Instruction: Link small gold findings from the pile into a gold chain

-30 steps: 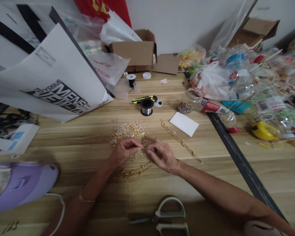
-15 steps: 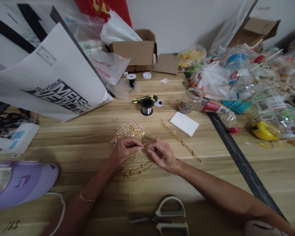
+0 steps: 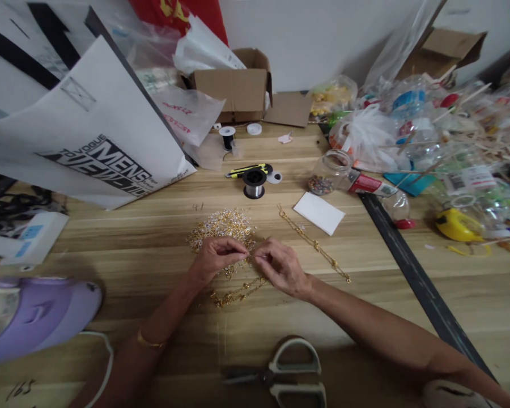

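Note:
My left hand (image 3: 221, 258) pinches thumb to forefinger, just in front of a heap of small gold and clear beads or charms (image 3: 225, 224). Close beside it, my right hand (image 3: 280, 266) is also closed in a pinch. Whatever is between the fingertips is too tiny to name; the two pinches almost meet. Below them lies a gold chain (image 3: 238, 293) with bead clusters, its right end reaching under my right hand. A second gold chain (image 3: 317, 246) stretches diagonally on the table to the right.
Scissors (image 3: 280, 371) lie at the near edge. Behind the heap are a wire spool (image 3: 254, 184), a yellow-black cutter (image 3: 249, 170) and a jar of beads (image 3: 329, 173). A white paper pad (image 3: 318, 213) lies right. A purple iron (image 3: 42, 311) and large white bag (image 3: 93, 124) stand left; plastic bottles crowd the right.
Hardly anything differs. Both hands keep their pinch in the same place, with at most a slight shift of the fingertips; the chains and heap lie as before.

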Demonstrator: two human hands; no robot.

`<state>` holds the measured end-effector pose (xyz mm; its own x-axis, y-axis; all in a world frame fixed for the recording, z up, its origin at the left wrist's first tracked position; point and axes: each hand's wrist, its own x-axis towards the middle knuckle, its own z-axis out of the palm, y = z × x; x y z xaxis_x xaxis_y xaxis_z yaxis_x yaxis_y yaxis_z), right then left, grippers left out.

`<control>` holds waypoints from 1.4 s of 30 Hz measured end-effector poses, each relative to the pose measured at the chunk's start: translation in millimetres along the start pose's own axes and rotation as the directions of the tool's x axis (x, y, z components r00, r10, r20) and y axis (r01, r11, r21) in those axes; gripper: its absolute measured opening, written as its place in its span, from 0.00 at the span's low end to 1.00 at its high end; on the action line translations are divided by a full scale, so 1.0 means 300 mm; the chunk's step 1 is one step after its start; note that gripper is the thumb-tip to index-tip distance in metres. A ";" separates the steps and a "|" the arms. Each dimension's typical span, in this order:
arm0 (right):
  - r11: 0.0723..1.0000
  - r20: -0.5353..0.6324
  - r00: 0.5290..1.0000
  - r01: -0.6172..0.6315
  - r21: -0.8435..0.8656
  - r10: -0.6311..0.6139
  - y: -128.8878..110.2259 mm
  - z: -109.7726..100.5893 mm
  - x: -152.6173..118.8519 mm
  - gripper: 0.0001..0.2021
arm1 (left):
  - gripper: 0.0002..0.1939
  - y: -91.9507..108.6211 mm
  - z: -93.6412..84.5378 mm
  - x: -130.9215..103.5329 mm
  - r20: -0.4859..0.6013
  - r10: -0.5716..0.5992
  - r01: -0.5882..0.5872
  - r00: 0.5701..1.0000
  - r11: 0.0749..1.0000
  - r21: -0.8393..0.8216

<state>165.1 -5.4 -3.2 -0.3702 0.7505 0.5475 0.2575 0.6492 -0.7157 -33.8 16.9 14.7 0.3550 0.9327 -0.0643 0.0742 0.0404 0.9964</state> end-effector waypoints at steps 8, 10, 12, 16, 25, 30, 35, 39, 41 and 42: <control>1.000 0.002 1.000 -0.004 0.000 0.004 -0.004 -0.001 0.003 0.03 | 0.08 0.008 0.002 0.001 -0.016 -0.011 0.011 1.000 1.000 0.006; 1.000 0.004 1.000 -0.005 0.003 0.005 -0.003 -0.001 0.003 0.03 | 0.08 0.010 0.002 0.001 -0.012 -0.009 0.009 1.000 1.000 0.005; 1.000 -0.002 1.000 -0.004 0.000 0.004 -0.002 -0.001 0.002 0.03 | 0.09 0.010 0.001 0.002 -0.010 -0.008 0.008 1.000 1.000 0.007; 1.000 -0.012 1.000 0.006 0.004 -0.006 -0.004 0.000 0.001 0.03 | 0.09 0.008 0.001 0.004 -0.001 -0.011 0.011 1.000 1.000 0.017; 1.000 0.012 1.000 0.003 -0.002 -0.003 0.002 0.002 -0.003 0.03 | 0.04 0.026 0.027 -0.008 -0.020 0.056 -0.053 0.998 0.991 0.125; 1.000 0.010 1.000 -0.002 -0.018 0.002 0.000 0.001 -0.002 0.03 | 0.04 0.030 0.034 -0.011 -0.043 0.107 -0.098 0.993 0.980 0.174; 0.999 0.020 1.000 -0.010 -0.031 0.011 0.001 0.002 -0.003 0.03 | 0.03 0.024 0.034 -0.011 -0.040 0.132 -0.122 0.990 0.973 0.195; 0.999 0.024 1.000 -0.018 -0.040 0.019 0.005 0.004 -0.005 0.03 | 0.02 0.020 0.033 -0.012 -0.023 0.148 -0.139 0.989 0.966 0.218; 0.999 0.027 0.999 -0.025 -0.041 0.026 0.006 0.004 -0.006 0.03 | 0.02 0.019 0.032 -0.013 -0.022 0.159 -0.150 0.987 0.961 0.233; 0.999 0.031 0.999 -0.029 -0.041 0.030 0.006 0.004 -0.006 0.03 | 0.02 0.019 0.032 -0.013 -0.023 0.169 -0.159 0.985 0.957 0.243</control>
<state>165.2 -5.9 -6.1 -0.3896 0.7653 0.5124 0.3041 0.6320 -0.7128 -25.8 10.0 20.3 0.3411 0.9339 0.1068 0.2407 -0.1966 0.9505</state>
